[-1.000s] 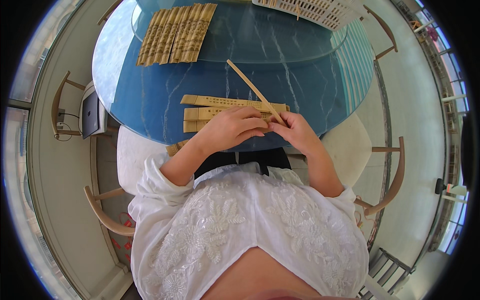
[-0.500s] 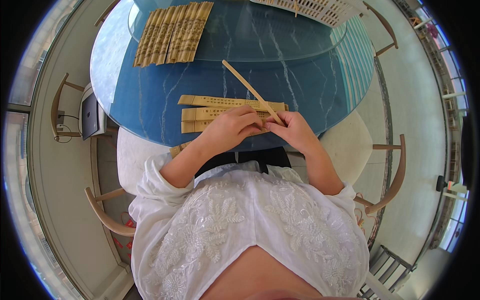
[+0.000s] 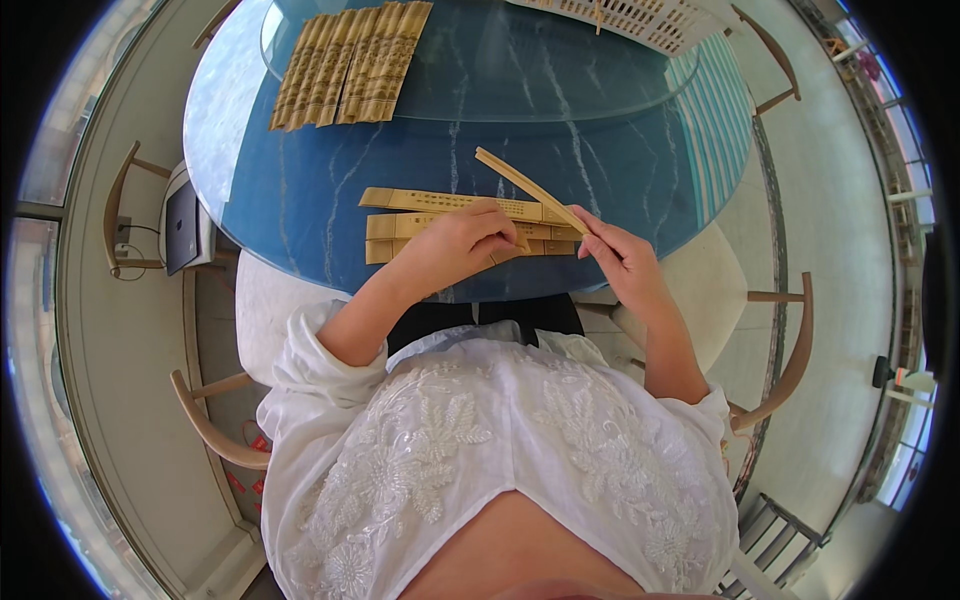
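A pair of pale wooden chopsticks (image 3: 525, 184) slants up and leftward from my right hand (image 3: 625, 262), which is closed around the lower end. Beside it, my left hand (image 3: 462, 245) is pinched on what looks like a tan paper chopstick sleeve, mostly covered by the fingers. Under and behind both hands several flat printed paper sleeves (image 3: 400, 201) lie in overlapping rows near the table's front edge. The chopsticks' upper part crosses over the farthest row.
The round blue marble-patterned table (image 3: 300, 200) carries a raised glass turntable. Bundled, filled paper sleeves (image 3: 350, 65) lie side by side at the far left. A white slotted basket (image 3: 640, 22) stands at the far right. Wooden chairs (image 3: 785, 370) surround the table; a laptop (image 3: 182, 232) rests on the left one.
My right hand has moved right and slightly down, away from my left hand, carrying the chopsticks. Two sticks now show side by side, where one showed before. The left hand has barely shifted.
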The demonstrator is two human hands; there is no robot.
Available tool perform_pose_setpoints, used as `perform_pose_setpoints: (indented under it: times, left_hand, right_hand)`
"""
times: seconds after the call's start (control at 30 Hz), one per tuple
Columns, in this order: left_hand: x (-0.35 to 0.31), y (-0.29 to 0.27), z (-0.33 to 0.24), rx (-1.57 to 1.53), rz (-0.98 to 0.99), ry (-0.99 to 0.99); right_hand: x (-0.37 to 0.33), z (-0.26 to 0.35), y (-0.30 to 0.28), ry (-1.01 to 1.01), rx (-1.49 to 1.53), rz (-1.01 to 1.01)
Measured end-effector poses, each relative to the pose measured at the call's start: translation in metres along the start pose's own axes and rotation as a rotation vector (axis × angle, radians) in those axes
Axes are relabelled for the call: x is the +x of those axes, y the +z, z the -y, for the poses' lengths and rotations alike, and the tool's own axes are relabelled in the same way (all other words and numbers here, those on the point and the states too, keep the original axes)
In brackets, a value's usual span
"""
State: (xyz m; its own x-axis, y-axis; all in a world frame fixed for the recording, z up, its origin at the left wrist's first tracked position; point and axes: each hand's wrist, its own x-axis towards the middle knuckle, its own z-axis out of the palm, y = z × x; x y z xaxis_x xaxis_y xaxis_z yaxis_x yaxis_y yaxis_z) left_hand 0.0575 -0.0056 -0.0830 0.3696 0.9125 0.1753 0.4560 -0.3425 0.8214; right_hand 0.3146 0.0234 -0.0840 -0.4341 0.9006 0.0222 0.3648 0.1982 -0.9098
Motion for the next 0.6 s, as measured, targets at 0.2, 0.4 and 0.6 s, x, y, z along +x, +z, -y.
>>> perform_pose_setpoints:
  times: [0.2, 0.4, 0.6]
  left_hand:
    - [0.003, -0.008, 0.008, -0.027, 0.004, -0.051]
    - [0.006, -0.008, 0.011, -0.01, 0.048, -0.013]
    - [0.007, -0.01, 0.008, 0.02, 0.069, 0.022]
  right_hand:
    - [-0.028, 0.009, -0.043, -0.118, -0.537, -0.016]
    - [-0.029, 0.012, -0.055, -0.285, -0.728, -0.03]
    - [-0.026, 0.02, -0.063, -0.382, -0.835, 0.01]
